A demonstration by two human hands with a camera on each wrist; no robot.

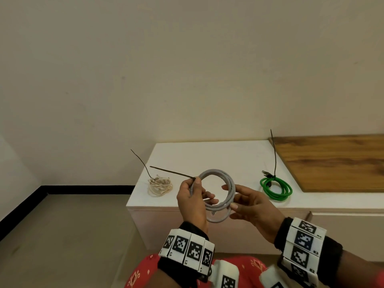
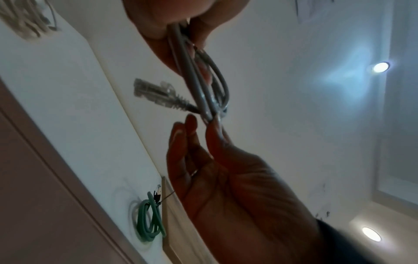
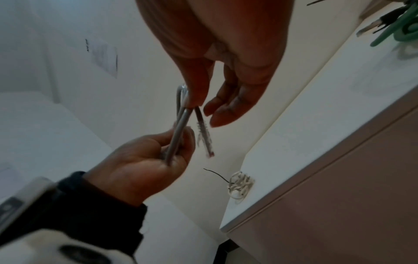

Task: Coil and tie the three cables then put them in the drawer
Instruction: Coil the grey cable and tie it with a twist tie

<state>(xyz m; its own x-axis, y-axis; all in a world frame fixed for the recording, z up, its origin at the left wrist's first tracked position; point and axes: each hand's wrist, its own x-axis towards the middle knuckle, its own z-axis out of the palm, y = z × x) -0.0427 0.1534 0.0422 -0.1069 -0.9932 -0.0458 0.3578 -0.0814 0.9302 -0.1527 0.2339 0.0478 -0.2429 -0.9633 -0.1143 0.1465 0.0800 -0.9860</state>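
A grey cable wound into a coil is held in the air in front of the white cabinet. My left hand grips the coil's left side together with a thin dark tie that sticks out to the left. My right hand pinches the coil's right side between thumb and fingers. The cable's clear plug hangs loose below the coil. A tied white cable lies on the cabinet's left end. A tied green cable lies further right. Each has a dark tie end standing up.
A wooden board covers the cabinet top at the right. Closed front panels run below the top, with a seam between them. Bare floor and a wall with a black skirting lie to the left.
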